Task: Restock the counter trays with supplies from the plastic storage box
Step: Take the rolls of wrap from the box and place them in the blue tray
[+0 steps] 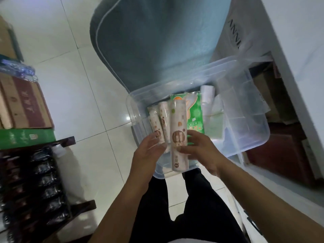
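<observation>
A clear plastic storage box (252, 141) stands open on the tiled floor in front of me. My right hand (201, 151) grips a long white sleeve of printed paper cups (178, 123), lifted above the box's near edge. My left hand (149, 151) is beside the sleeve, fingers apart, touching its lower left side. Two more printed cup sleeves (159, 120) lie in the box at the left. A green packet (195, 113) and white rolls (207, 97) lie beside them.
A grey mat (157, 41) lies on the floor beyond the box. Cardboard cartons (24, 102) and a green box (26, 137) are stacked at the left, above a dark crate of bottles (40, 181). A white counter front (289, 41) with dark open shelves (280, 137) runs along the right.
</observation>
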